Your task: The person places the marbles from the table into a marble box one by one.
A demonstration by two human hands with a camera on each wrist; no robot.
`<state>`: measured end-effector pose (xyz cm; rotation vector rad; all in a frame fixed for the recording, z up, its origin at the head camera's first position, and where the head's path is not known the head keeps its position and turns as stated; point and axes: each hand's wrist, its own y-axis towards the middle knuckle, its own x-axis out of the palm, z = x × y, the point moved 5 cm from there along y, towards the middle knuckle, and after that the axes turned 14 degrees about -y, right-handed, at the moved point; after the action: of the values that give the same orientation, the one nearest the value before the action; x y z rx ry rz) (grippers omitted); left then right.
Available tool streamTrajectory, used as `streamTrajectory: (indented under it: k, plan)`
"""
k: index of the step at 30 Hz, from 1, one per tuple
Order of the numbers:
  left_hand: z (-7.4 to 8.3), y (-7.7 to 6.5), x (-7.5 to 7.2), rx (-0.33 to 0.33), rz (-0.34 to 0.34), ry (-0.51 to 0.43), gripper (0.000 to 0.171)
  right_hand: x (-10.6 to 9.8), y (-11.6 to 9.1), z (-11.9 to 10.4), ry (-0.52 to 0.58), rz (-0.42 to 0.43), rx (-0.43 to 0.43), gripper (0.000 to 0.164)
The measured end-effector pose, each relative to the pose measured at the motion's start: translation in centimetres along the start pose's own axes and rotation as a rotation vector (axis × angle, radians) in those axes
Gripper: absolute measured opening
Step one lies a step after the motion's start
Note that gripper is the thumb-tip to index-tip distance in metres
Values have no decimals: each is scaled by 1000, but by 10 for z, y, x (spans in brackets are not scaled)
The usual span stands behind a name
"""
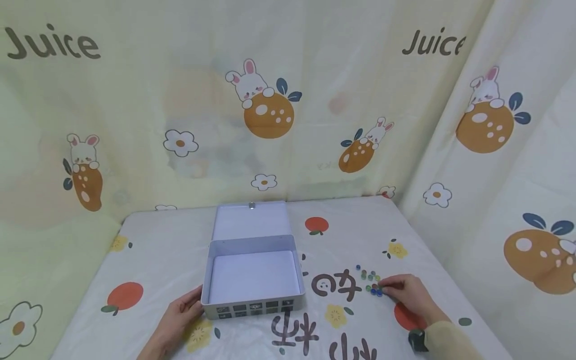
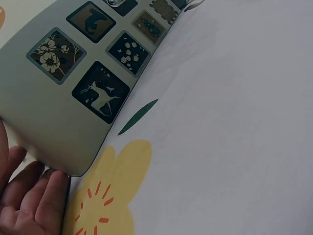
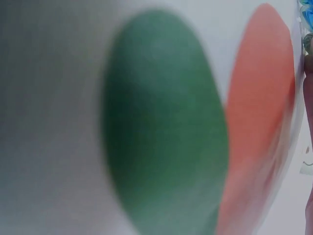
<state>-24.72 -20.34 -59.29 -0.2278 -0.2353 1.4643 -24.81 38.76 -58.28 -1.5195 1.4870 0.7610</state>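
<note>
A light metal box (image 1: 253,300) with small dark picture squares on its front stands on the table, its lid (image 1: 252,222) swung back and its inside bare. My left hand (image 1: 177,316) rests against the box's left front corner; in the left wrist view its bent fingers (image 2: 51,198) touch the lower edge. Several small glass marbles (image 1: 371,276), blue, green and brownish, lie grouped to the right of the box. At the near right of this group my right hand (image 1: 410,295) pinches a marble (image 3: 307,44) at its fingertips, partly cut off by the right wrist view's edge.
A pale cloth (image 1: 166,255) printed with fruit, flowers and dark lettering covers the table. Printed curtains (image 1: 315,165) hang along the back and both sides. A dark band (image 1: 417,340) sits at my right wrist by the sleeve (image 1: 450,342).
</note>
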Motion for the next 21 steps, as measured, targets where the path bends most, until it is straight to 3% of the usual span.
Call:
streamTrajectory:
  k: [6,13,17,21]
  plan:
    - [-1,0,-1,5,-1,-17,56,-11,-3,5,112,-95,26,26]
    - [-3,-4,-7,7,18,-31,56,-35,-15,24,394,-402,-101,39]
    - [-3,-3,-6,17,11,-39,55,-40,-19,27,446,-436,-138,41]
    - [-2,-1,-1,49,-2,-65,53,-41,-13,-3,453,-414,-200,40]
